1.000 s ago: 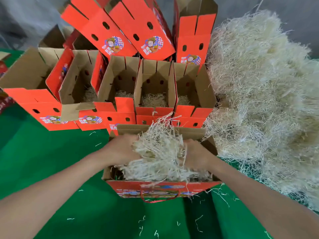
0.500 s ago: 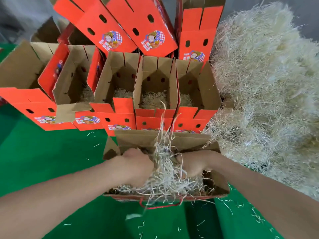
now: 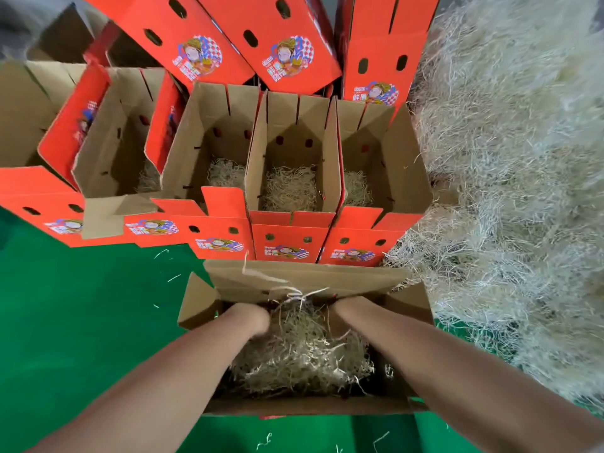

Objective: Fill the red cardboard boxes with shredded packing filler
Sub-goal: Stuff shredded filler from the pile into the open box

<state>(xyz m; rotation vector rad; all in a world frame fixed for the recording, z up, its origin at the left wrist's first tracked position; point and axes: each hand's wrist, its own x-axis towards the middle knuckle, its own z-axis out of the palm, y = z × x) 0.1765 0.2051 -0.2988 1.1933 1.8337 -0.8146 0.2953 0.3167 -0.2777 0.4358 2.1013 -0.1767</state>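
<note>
Filler [image 3: 300,354] in the near box [image 3: 294,276] hides the fingers of left hand [image 3: 251,317] and right hand [image 3: 351,305]; cannot tell their grip.

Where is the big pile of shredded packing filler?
In the head view the filler pile fills the right side, heaped on the green surface, against the rightmost open red box and right of the near box.
</note>
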